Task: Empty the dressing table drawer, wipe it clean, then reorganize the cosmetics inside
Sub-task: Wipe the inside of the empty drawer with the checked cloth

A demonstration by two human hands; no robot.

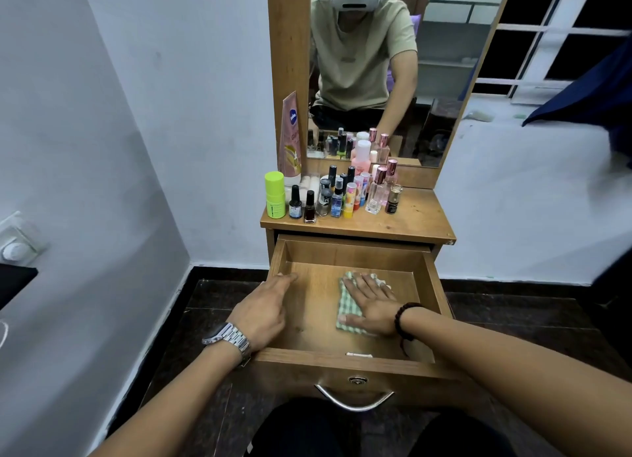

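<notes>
An open drawer (355, 306) juts forward from beneath the tabletop (417, 217) of a dressing table, its handle (354, 400) on the front panel nearest the person. Inside the drawer, a cloth (349, 306) lies right of centre on the floor, with the right hand (371, 304) flat on top of it. The left hand (265, 308) rests at the drawer's left side, fingers pointing to the back. Above and behind the drawer, bottles (338, 191) crowd the tabletop's left and middle. A mirror (383, 70) stands behind the bottles, a tube (290, 138) leaning against its left frame.
</notes>
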